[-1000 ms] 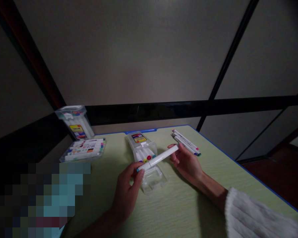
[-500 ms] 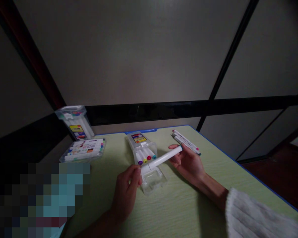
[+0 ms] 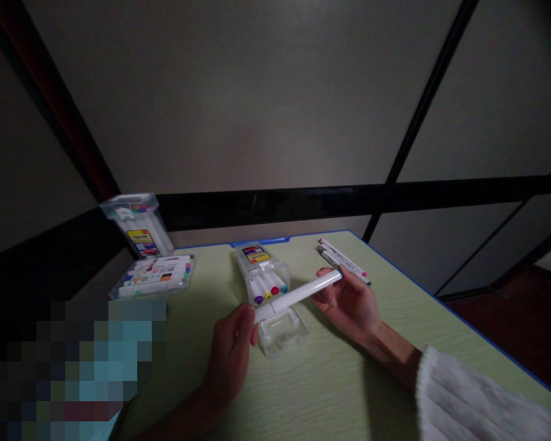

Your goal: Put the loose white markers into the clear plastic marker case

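A white marker is held level between my two hands, tilted up slightly to the right. My left hand pinches its near left end between thumb and fingers. At the other end, by a teal-tinted tip, my right hand grips it with thumb and fingertips. Behind the marker lies a clear plastic marker case, its open end facing me. Several markers with purple, yellow, red and blue ends show inside it. The hinged lid rests folded down on the table, below the held marker.
To the right lie a few loose markers, partly behind my right hand. On the left, a flat pack of markers lies before an upright clear marker case. The pale green table has a blue edge and stands against panelled doors.
The marker has shifted slightly, its right end moving a little to the right and its left end a little left and down. Both hands keep hold of it.
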A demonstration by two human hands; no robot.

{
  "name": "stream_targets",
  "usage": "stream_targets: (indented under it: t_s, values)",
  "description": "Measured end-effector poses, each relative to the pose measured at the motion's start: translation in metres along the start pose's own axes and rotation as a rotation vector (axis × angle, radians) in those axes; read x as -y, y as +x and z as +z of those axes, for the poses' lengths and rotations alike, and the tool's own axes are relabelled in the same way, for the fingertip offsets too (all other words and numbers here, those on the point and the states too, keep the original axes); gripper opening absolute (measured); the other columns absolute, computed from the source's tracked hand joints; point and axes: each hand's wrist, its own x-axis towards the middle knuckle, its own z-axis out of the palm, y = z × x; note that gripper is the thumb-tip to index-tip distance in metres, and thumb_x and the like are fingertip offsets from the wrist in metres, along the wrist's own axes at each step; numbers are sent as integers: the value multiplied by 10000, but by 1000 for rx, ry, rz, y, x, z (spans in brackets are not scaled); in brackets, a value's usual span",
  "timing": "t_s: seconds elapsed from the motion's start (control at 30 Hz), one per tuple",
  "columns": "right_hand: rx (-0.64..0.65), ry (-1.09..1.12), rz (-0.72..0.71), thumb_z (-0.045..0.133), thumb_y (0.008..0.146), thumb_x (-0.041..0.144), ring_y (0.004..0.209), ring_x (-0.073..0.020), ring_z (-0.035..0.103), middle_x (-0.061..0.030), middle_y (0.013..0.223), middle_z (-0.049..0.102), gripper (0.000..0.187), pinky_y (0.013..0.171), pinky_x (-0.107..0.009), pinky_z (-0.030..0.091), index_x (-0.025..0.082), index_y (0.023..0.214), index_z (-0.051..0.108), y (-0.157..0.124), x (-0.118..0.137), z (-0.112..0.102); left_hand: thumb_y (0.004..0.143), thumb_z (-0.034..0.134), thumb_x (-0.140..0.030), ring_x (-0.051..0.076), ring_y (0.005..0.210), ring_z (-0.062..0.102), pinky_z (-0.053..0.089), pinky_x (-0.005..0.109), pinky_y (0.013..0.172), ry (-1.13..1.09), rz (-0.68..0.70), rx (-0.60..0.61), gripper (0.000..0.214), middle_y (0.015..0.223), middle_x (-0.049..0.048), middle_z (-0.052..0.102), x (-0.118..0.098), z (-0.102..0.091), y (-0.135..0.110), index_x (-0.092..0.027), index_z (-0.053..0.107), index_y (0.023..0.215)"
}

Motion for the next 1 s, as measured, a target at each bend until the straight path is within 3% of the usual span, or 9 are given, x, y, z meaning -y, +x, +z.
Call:
stream_targets:
  t_s: [0.2,0.5,1.0]
  values:
    - [-83,64,-57,565,749,347,408,-78,408,25,373,492,255,494,-212,406,133,686,688,0,-1,0,848,364,-359,103,456,406,316,205,470,-78,27,-1,304,487,-58,398,0,0,-1,-182,446,614]
    - [-112,139,-143,555,759,306,431,-75,389,36,431,469,200,464,-199,405,148,723,671,4,4,-11,807,442,-300,97,436,423,314,191,459,-48,-7,67,252,447,-61,411,5,1,1,-153,553,636]
    - [50,27,-47,662,677,327,502,-91,432,21,500,515,194,509,-213,414,162,777,682,-5,1,4,761,456,-262,89,444,400,304,186,454,35,19,88,263,448,-51,396,-2,1,2,-156,501,525]
